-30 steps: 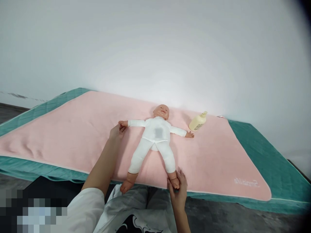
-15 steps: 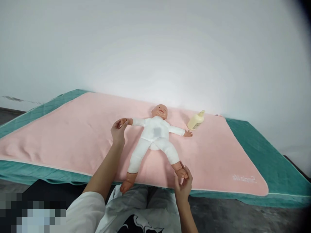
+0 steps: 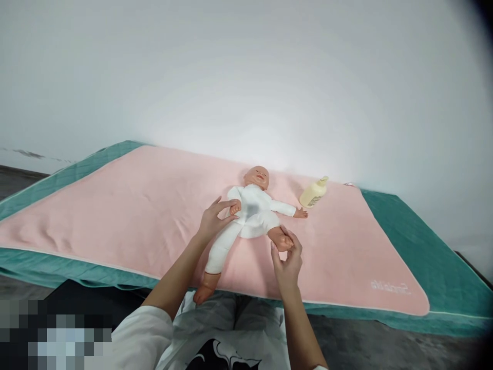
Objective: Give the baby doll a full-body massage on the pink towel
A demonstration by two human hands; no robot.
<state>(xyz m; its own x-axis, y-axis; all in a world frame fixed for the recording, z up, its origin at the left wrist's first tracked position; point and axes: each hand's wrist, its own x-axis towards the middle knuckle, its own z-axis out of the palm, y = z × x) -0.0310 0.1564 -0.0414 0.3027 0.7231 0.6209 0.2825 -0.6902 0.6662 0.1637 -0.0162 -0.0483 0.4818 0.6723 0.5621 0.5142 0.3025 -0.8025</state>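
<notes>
A baby doll (image 3: 250, 226) with a white cloth body lies on its back on a pink blanket (image 3: 154, 205), its head toward the wall. My left hand (image 3: 215, 220) pinches the doll's hand on the left, with that arm folded in over the chest. Around the doll's foot on the right, my right hand (image 3: 288, 262) has its thumb and fingers closed, and that leg is bent up toward the belly. The other leg stretches straight down to the bed's front edge. The doll's other arm lies out to the right.
A pale yellow pump bottle (image 3: 313, 194) stands beside the doll's outstretched hand. Beneath the blanket is a green padded bed cover (image 3: 416, 236). A white wall (image 3: 246, 77) rises behind. Something black (image 3: 92, 308) sits at the lower left below the bed edge.
My left hand has brought the doll's arm from stretched out sideways to across its chest. My right hand has pushed the doll's foot up, bending the leg.
</notes>
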